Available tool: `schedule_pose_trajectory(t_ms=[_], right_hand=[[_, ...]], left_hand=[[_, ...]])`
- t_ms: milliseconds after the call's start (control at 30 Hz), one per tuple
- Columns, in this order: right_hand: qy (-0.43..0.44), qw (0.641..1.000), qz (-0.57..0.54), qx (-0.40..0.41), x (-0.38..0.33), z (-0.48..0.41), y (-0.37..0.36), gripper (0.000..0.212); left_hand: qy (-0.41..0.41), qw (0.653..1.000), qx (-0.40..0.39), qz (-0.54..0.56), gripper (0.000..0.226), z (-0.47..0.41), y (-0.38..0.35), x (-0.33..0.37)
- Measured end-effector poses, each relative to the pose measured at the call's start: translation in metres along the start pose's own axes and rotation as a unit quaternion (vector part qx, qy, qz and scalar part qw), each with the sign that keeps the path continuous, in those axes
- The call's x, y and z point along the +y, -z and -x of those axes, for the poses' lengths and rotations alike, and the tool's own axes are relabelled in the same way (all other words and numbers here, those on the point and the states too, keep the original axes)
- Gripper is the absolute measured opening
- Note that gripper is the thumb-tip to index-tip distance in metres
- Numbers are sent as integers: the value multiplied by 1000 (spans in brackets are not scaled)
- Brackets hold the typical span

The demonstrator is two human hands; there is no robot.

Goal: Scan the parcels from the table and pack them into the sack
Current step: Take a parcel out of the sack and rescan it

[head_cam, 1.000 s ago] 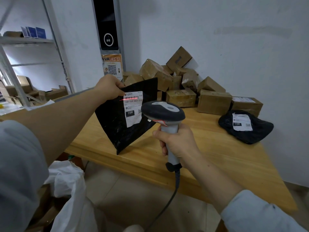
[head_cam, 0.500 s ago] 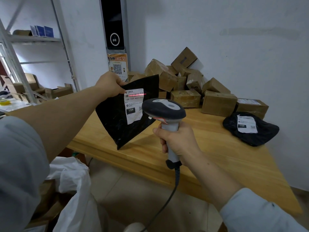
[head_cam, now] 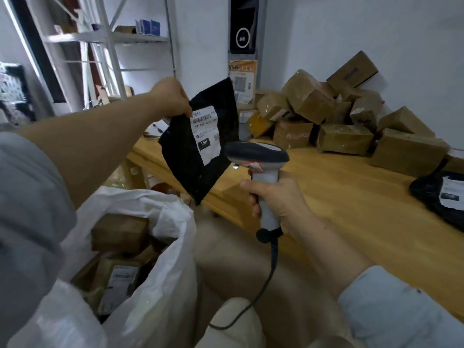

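Near the half-hidden sack (head_cam: 163,285), left grip (head_cam: 173,96) pinches a black parcel (head_cam: 185,156), right grip (head_cam: 276,197) clasps the scanner (head_cam: 256,153).

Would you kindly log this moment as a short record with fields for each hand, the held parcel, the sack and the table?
left hand: pinches the top corner of the black flat parcel, held up off the table
right hand: grips the scanner by its handle, head toward the label
label: white, on the parcel, marked 15H
sack: white, open, lower left; packed boxes inside
table: cardboard boxes piled by the wall; second black parcel at right
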State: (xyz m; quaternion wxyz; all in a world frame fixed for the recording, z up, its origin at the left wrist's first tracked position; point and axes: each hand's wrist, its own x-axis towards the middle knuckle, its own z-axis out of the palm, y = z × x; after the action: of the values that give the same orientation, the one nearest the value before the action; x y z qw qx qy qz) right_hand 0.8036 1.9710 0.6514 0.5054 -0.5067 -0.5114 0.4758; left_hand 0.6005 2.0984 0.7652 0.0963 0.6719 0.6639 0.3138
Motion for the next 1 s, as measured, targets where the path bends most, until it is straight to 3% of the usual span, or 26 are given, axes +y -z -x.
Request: schedule_pose_trajectory(t_ms=[233,533,667,800,1000], right_hand=[[-36,997,0,-66,21,3,-49,18],[-93,995,24,-41,40,-4,-53,15],[-107,994,-4,-6,45,-9,-33,19],[-107,990,-66,60,44,-13,4,15],[-113,957,-177,198,41,-4,101,22]], left_hand=[[145,986,-57,-60,19,32,20,-91],[267,943,-152,-129,16,62,-47,-188],[198,944,-134,-227,28,62,-74,-172],[89,976,-124,-158,16,44,-114,-102],[-80,980,-167,-70,47,39,-203,47]])
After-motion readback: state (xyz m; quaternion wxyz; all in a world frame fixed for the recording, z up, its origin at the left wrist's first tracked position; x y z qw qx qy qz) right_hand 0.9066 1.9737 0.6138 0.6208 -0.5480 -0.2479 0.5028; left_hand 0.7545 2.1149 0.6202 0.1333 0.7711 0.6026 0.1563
